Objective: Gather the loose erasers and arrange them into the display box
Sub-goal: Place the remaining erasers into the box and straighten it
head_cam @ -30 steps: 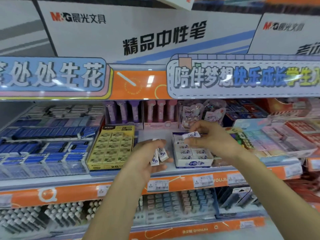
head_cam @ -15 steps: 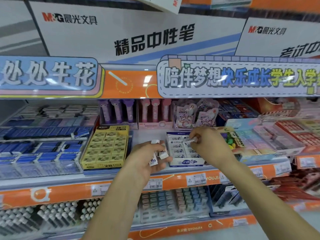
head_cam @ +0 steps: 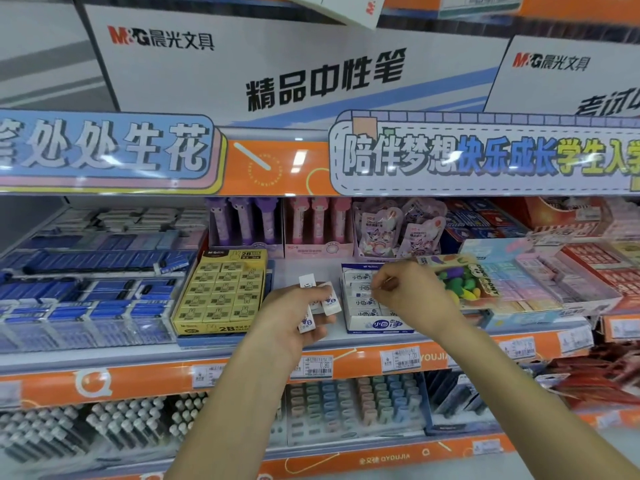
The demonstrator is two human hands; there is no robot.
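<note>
The erasers (head_cam: pixel 320 301) in my left hand (head_cam: pixel 294 327) wear smooth paper sleeves, white with blue print, faintly shiny. The display box (head_cam: pixel 375 325) under my right hand (head_cam: pixel 412 299) is thin printed card, matt white and blue. Beside it the yellow box (head_cam: pixel 221 292) is card too, its erasers in paper wraps. The shelf edge (head_cam: pixel 145 379) is glossy orange plastic with paper price tags (head_cam: pixel 317 367). The trays (head_cam: pixel 79 323) to the left look like clear, shiny plastic.

Loose erasers (head_cam: pixel 320 301) + display box (head_cam: pixel 374 325)
White w/ blue print; three bunched, tilted, just left of white-blue box, which is upright on shelf, rows part-filled.
</note>
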